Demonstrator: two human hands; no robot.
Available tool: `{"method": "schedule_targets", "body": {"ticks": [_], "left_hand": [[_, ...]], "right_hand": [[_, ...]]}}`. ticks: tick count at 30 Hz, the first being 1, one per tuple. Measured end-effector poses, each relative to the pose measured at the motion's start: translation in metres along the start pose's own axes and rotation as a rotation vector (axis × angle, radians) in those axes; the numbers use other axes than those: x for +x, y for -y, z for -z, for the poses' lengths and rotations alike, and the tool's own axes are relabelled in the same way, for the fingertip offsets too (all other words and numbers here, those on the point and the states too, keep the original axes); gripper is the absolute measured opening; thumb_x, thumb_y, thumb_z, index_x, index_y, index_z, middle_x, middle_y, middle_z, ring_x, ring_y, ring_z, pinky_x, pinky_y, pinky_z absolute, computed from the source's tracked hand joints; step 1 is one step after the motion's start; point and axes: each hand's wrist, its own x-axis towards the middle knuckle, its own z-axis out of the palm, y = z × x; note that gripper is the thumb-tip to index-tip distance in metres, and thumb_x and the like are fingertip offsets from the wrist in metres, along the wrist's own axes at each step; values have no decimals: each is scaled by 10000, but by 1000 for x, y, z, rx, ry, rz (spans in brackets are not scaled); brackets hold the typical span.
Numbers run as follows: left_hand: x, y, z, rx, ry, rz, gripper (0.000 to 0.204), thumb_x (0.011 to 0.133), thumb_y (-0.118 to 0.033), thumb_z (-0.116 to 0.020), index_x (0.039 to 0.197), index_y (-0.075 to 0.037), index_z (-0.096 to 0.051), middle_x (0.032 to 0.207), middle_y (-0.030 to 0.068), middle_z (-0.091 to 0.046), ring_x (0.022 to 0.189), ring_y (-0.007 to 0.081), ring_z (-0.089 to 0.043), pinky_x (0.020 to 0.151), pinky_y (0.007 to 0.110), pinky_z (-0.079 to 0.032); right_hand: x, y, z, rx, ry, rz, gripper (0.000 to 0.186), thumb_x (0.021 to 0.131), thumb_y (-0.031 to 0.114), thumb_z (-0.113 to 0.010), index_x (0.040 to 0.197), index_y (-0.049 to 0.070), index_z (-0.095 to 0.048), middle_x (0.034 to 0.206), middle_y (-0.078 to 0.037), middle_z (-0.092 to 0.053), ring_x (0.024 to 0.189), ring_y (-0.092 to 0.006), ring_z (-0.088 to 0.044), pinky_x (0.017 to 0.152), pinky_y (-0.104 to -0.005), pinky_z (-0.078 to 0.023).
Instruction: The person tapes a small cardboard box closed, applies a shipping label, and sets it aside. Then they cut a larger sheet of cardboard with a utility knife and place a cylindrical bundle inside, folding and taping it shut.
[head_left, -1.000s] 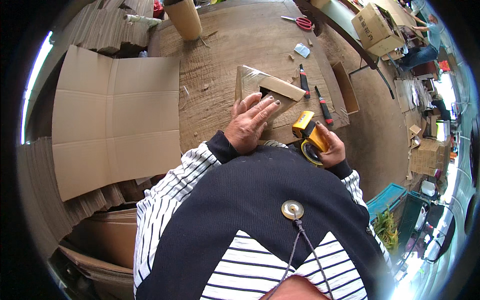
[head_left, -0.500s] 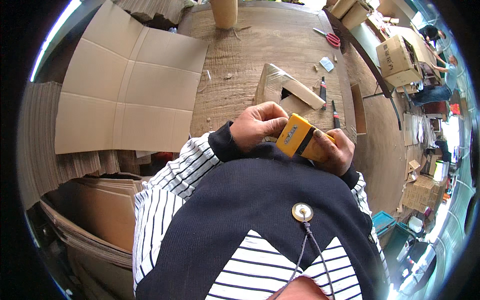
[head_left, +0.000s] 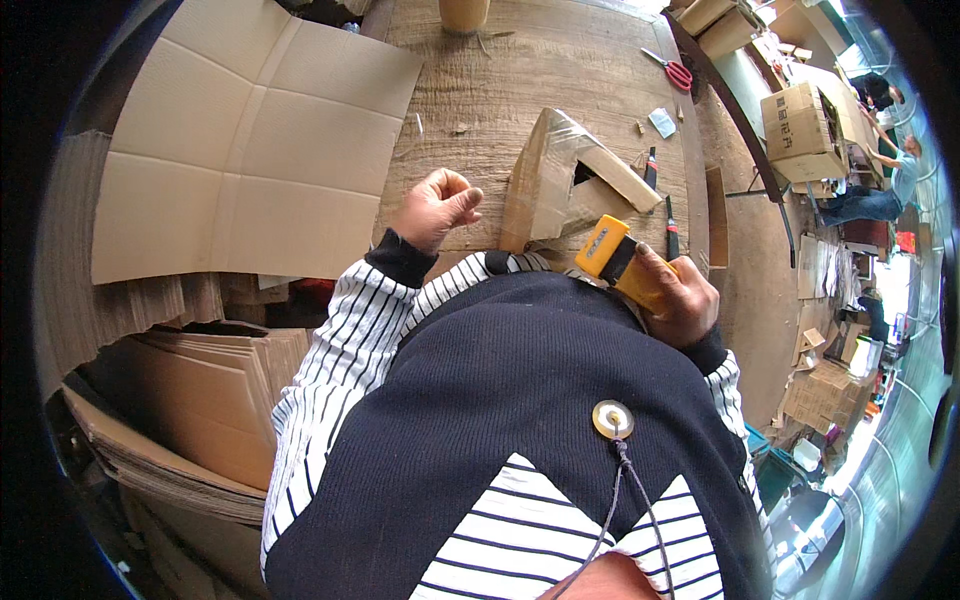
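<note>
My right hand [head_left: 682,298] grips a flat yellow case with a black band [head_left: 605,250] close to my waist; its exact kind I cannot make out. My left hand [head_left: 437,207] is raised at the table's near edge, apart from the case. Its fingers are curled with thumb and forefinger pressed together; anything in the pinch is too small to make out. Just beyond the case a taped cardboard box [head_left: 535,180], tilted toward the right, has a dark opening in its side. Two black-and-red utility knives, one nearer [head_left: 671,235] and one farther [head_left: 651,168], lie right of it.
On the wooden table [head_left: 560,65] lie red-handled scissors [head_left: 678,75], a light blue packet [head_left: 661,122] and scraps. A brown cylinder [head_left: 464,12] stands at the back. A large cardboard sheet [head_left: 300,130] lies left, over stacked cardboard [head_left: 215,400]. A person [head_left: 880,180] works at far right.
My left hand has come away from the yellow case and moved left, fingers curled. My right hand keeps the case, now slightly farther right and tilted more steeply.
</note>
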Motion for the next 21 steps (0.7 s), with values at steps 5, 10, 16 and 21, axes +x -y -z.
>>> {"method": "schedule_targets", "body": {"ticks": [5, 10, 16, 21], "left_hand": [[30, 56, -6, -67, 54, 56, 176, 890, -164, -669, 937, -32, -562, 833, 24, -590, 696, 125, -608, 686, 289, -566], [45, 87, -29, -160, 75, 181, 193, 878, -209, -692, 919, -51, -589, 749, 14, -607, 601, 98, -565, 569, 249, -495], [36, 103, -51, 161, -172, 123, 775, 823, -417, -722, 1374, -22, -346, 1228, 196, -503, 1007, 264, -583, 740, 362, -538], [90, 157, -50, 341, -200, -255, 879, 890, -635, -468, 1447, -2, -223, 1418, 296, -314, 1331, 392, -317, 1101, 427, -263]], "right_hand": [[-2, -5, -29, 11, 2, -33, 672, 650, 170, -804, 1286, 214, -592, 722, -79, -542, 588, -249, -592, 536, -368, -498], [-8, -9, -33, -6, -10, -25, 687, 641, 198, -835, 1285, 199, -594, 731, -86, -557, 604, -249, -605, 553, -356, -504], [-20, -15, -28, -18, 8, -40, 707, 645, 140, -829, 1303, 157, -573, 727, -96, -553, 612, -266, -602, 560, -355, -499], [-7, -19, -42, 14, -72, -54, 678, 680, 110, -799, 1312, 148, -556, 743, -105, -563, 639, -273, -606, 587, -363, -503]]}}
